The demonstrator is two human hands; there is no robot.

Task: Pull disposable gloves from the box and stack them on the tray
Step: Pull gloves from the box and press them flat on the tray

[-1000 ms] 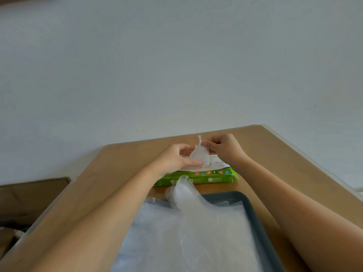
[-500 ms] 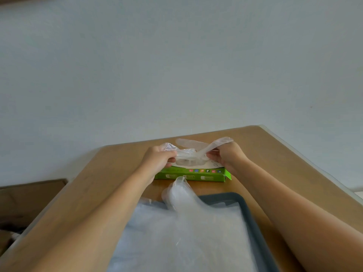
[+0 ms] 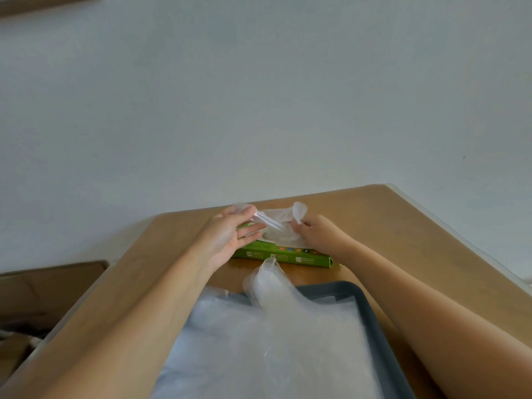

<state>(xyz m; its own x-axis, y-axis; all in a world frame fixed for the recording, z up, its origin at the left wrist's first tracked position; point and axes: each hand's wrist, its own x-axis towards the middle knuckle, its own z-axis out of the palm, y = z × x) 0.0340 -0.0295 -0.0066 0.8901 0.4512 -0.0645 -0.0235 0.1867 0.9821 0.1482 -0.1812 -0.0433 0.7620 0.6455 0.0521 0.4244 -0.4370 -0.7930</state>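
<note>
My left hand [image 3: 227, 240] pinches one end of a single thin, see-through, crumpled glove [image 3: 277, 223], its lower fingers straight. My right hand [image 3: 319, 234] curls round the other end. The glove is stretched just above the one green box [image 3: 288, 253] on the tabletop [image 3: 403, 226]. Nearer me, one grey tray [image 3: 371, 312] holds a glove pile [image 3: 273, 347] too filmy to count.
</note>
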